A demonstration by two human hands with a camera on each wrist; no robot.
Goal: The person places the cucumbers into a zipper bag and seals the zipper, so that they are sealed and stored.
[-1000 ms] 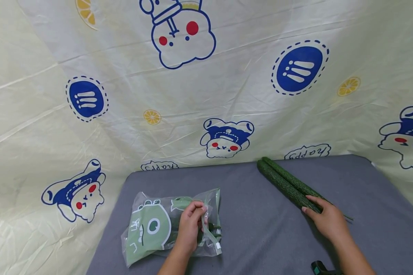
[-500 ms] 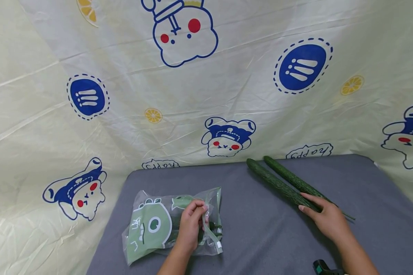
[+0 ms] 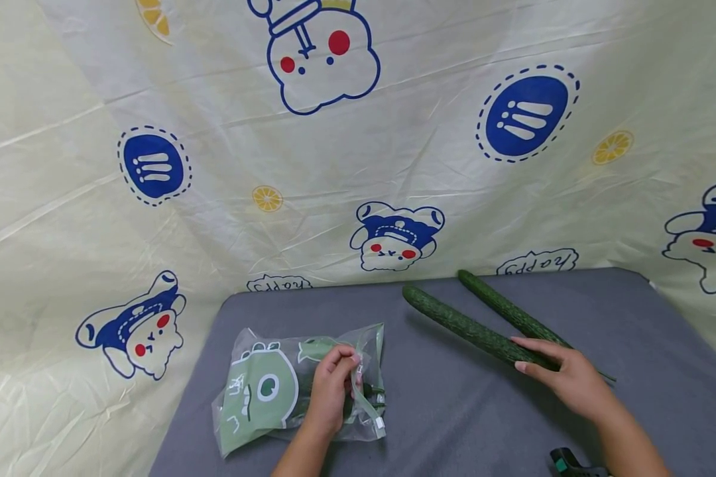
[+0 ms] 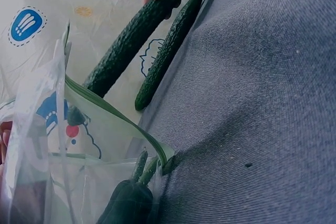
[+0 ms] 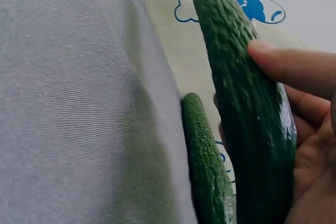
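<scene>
A cucumber (image 3: 465,326) is being lifted now, by the look of it the step in hand; its stem end is gripped by the right hand (image 3: 569,381), thumb on one side and fingers on the other, spread no wider than the cucumber itself; its blunt end is pointed out over the middle of the tabletop (image 3: 429,411), toward the far edge, and tilted up; over near the left edge, the bag (image 3: 289,391) is pinched at its mouth by the left hand (image 3: 331,387), fingers curled in close to the thumb, though how tightly cannot be told; the mouth is turned to the right, seen parted in the left wrist view, and dark green contents (image 4: 128,200) are already held inside, stems outward; the other cucumber (image 3: 510,309) is left ungripped, laid from the far edge back toward the right hand. Next, it would be judged, the blunt end needs to be swung round to that mouth, with the bag kept parted so that nothing is snagged; against half a second ago, the blunt end has been swung leftward and raised, and the gap to the other cucumber has been widened; little change is seen in the bag or the left hand.
</scene>
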